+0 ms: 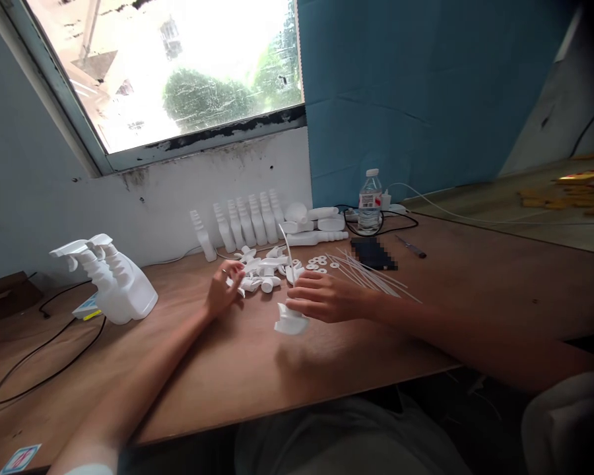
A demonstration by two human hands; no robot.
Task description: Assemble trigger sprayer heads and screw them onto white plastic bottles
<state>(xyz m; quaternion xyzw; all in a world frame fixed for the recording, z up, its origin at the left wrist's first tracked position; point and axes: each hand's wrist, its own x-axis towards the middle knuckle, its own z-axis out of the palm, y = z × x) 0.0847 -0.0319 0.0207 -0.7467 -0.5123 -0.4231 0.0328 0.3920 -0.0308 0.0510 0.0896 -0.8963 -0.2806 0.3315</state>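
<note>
With the right hand [321, 295] as the clock's centre, a worker at a brown table [218, 382] clamps the fingers on an upturned white spray head [290, 319], held at 8 o'clock above the surface, its slim tube [287, 247] rising toward 11. At 9 o'clock, the left hand [225, 287] curls at the near edge of a pile of spray heads [264, 267]; whether its fingers grip one cannot be told. White washers [317, 264] lie at 12, loose tubes [371, 274] fan out at 2, and a water bottle [369, 204] stands at 1. Bottles [250, 221] line the wall between 10 and 11. Two spray bottles [123, 284] stand well apart at 9, leaving working room beside the left forearm; more spreads at 6, down to the table's front edge.
</note>
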